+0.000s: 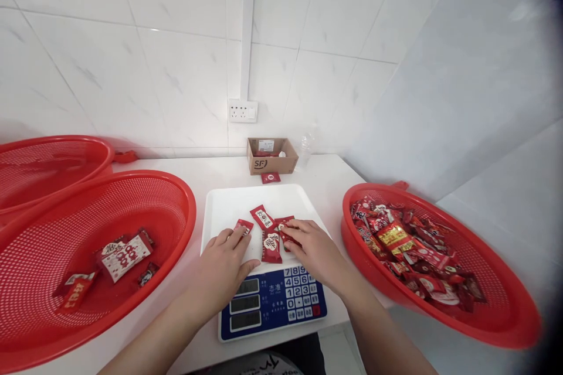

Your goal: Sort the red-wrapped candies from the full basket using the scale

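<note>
Several small red snack packets lie on the white pan [220, 211] of a digital scale with a blue keypad panel [275, 304]. My left hand [226, 252] rests palm down at the pan's left side, thumb spread, its fingertips touching one packet [243, 224]. On the right, my right hand [314, 249] curls its fingers and thumb around another red packet [285, 221], partly covering it. Between my hands a packet with a white emblem [271, 246] lies flat, and one more packet [263, 218] sits just beyond it.
A red basket [444, 217] full of mixed wrapped snacks stands at right. Another red basket [176, 187] at left holds several packets, with a further red basket [57, 143] behind. Beyond the scale are a cardboard box [281, 165], a loose red packet [270, 178] and clear plastic [307, 143].
</note>
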`<state>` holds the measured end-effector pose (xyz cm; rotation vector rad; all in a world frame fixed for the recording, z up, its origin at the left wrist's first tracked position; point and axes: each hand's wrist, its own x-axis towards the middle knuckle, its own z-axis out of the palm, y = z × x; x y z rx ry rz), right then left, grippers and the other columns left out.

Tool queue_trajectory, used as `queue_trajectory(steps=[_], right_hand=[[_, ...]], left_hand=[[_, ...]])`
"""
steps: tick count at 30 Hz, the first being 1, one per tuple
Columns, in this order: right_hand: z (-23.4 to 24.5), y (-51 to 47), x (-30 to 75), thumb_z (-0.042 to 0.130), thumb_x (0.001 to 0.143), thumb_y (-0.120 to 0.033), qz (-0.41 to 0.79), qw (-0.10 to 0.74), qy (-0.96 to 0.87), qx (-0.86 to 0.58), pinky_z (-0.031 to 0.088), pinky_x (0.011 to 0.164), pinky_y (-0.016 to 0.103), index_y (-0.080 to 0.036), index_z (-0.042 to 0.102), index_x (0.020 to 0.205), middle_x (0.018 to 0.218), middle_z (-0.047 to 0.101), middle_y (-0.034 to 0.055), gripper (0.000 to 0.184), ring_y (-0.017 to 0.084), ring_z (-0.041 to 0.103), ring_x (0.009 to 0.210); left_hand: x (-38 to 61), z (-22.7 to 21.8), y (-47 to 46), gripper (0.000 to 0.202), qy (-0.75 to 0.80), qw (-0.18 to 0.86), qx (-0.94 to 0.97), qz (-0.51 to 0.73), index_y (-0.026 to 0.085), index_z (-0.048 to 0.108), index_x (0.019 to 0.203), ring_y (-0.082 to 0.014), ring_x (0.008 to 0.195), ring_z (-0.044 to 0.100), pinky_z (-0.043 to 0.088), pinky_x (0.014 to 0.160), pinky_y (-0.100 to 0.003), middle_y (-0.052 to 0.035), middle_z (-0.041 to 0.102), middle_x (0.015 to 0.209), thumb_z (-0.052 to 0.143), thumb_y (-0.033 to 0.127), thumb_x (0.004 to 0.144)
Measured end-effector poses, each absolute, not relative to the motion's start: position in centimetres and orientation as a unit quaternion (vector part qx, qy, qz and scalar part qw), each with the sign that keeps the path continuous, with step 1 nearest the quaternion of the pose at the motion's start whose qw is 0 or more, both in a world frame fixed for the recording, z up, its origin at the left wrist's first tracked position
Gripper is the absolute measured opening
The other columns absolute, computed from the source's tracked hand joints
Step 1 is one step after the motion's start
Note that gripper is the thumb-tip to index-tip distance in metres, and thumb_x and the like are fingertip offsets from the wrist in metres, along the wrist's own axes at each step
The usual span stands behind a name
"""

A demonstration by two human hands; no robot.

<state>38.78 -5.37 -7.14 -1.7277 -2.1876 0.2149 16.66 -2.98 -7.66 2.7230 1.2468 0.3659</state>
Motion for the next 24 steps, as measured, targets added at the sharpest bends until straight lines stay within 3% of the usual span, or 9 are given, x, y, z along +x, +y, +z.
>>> queue_trajectory(steps=[12, 18, 21, 24], right_hand=[[-6.5, -3.9, 37.5, 0.05, 0.09, -0.024, 0.049, 0.148, -0.751, -0.642, 0.041, 0.09, 0.037, -0.019, 0.064, 0.109, 0.118, 0.061, 0.0051, 0.025, 0.023, 0.05, 0.11], [-5.7, -1.8, 34.8, 0.05, 0.09, -0.035, 0.036, 0.145, -0.745, -0.65, 0.039, 0.081, 0.042, -0.017, 0.065, 0.099, 0.095, 0.068, 0.0107, 0.025, 0.029, 0.054, 0.098], [-6.1, -0.8, 33.8, 0.054, 0.086, -0.028, 0.035, 0.147, -0.75, -0.644, 0.037, 0.081, 0.043, -0.015, 0.062, 0.101, 0.095, 0.068, 0.0129, 0.021, 0.031, 0.054, 0.098], [-6.6, -0.3, 33.4, 0.053, 0.084, -0.016, 0.045, 0.172, -0.755, -0.632, 0.037, 0.082, 0.039, -0.018, 0.056, 0.111, 0.099, 0.067, 0.0091, 0.027, 0.026, 0.055, 0.097]], left_hand=[[16.9, -7.6, -3.1, 0.046, 0.434, 0.028, 0.894, 0.105, 0.015, 0.055, 0.124, -0.0308, 0.113, 0.049, 0.042, 0.09, -0.045, -0.012, 0.051, 0.135, 0.038, 0.044, 0.093], [16.9, -7.3, -3.3, 0.047, 0.434, 0.03, 0.896, 0.092, 0.013, 0.052, 0.127, -0.0319, 0.115, 0.047, 0.041, 0.091, -0.046, -0.0128, 0.049, 0.136, 0.04, 0.043, 0.092], [16.8, -7.2, -3.4, 0.046, 0.433, 0.038, 0.895, 0.097, 0.014, 0.052, 0.127, -0.0316, 0.116, 0.047, 0.041, 0.092, -0.046, -0.0128, 0.049, 0.136, 0.045, 0.041, 0.091], [16.6, -7.6, -3.3, 0.045, 0.428, 0.052, 0.895, 0.116, 0.015, 0.052, 0.126, -0.0322, 0.116, 0.048, 0.042, 0.092, -0.047, -0.0129, 0.05, 0.135, 0.049, 0.04, 0.089]])
